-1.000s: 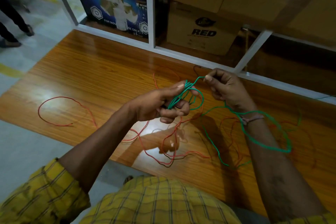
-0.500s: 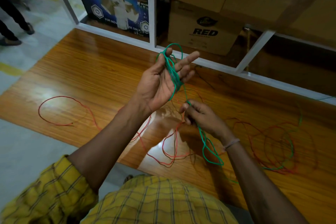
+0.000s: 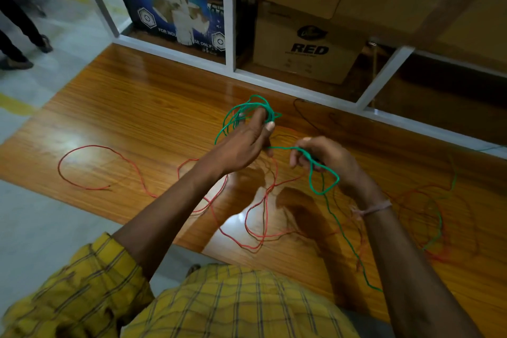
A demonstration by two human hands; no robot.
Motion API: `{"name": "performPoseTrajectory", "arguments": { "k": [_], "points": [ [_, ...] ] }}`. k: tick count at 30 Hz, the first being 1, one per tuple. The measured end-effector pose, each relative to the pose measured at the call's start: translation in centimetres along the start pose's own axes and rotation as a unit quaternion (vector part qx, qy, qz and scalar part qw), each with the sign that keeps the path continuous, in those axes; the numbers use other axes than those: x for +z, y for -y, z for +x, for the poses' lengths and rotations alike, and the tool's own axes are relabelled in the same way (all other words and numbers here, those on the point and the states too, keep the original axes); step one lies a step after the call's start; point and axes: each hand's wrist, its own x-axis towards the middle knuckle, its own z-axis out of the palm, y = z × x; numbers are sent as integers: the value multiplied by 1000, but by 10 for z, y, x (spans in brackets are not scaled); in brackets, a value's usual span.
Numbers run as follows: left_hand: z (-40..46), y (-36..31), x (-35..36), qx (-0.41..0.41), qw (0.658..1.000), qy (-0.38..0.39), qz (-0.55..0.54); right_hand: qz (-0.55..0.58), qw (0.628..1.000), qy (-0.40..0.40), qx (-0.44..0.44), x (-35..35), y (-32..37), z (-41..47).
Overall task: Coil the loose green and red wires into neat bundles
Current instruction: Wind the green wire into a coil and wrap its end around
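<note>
A green wire (image 3: 311,181) runs between both hands above the wooden table (image 3: 142,118). My left hand (image 3: 244,143), back toward me, has several green loops wound around its fingers. A taut strand leads across to my right hand (image 3: 326,159), which pinches the wire, and a green loop hangs below it. The rest of the green wire trails down toward my right forearm and the table edge. Red wires (image 3: 255,217) lie loose on the table under my hands, with one long red loop (image 3: 90,167) at the left.
More tangled red and green wire (image 3: 430,214) lies at the right of the table. White shelf frames (image 3: 301,88) run along the far edge, with a tape carton (image 3: 175,8) and a brown box marked RED (image 3: 307,46) behind. Someone's legs (image 3: 19,27) stand on the floor at far left.
My left hand has dropped from its raised, palm-up pose and turned its back toward me, still carrying the green loops. My right hand has risen and moved right, drawing up a fresh loop.
</note>
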Motion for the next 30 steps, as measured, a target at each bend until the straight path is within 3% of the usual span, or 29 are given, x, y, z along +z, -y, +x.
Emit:
{"name": "performPoseTrajectory", "arguments": {
  "k": [6, 11, 15, 25, 30],
  "points": [
    [-13, 1, -2, -42, 979, 112, -168, 85, 995, -60, -12, -20, -13, 5],
    [-23, -10, -10, -73, 929, 195, -305, -33, 991, -105, -73, -23, -22, 9],
    [-35, -12, -20, -69, 876, 262, -400, -72, 979, -177, -66, -22, -34, 23],
    [-56, -22, -29, -40, 814, 308, -490, -137, 915, -365, 105, -16, -76, 53],
    [-62, -31, -30, -17, 804, 333, -492, -168, 904, -381, 98, -10, -73, 62]
  ]
}}
